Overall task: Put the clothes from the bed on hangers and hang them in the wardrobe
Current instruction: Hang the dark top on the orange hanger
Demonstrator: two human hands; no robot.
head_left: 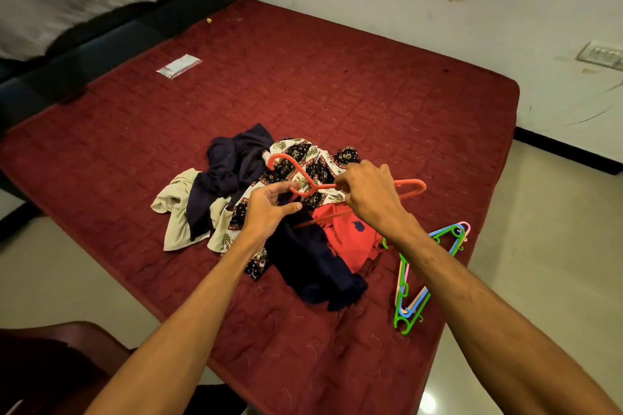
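A pile of clothes lies on the dark red mattress [371,84]: a navy garment [232,165], a patterned black and white one [303,158], a beige one [175,205] and a red shirt [350,236]. Above the pile I hold an orange hanger [409,185]. My right hand [367,192] grips its top bar near the neck. My left hand [269,205] is at the base of the hook, with its fingertips on the hanger there.
A stack of green, blue and pink hangers [409,290] lies on the mattress to the right of the pile. A small plastic packet [178,66] lies farther back. A dark headboard [111,37] stands at the far left, and tiled floor [546,246] lies right of the bed.
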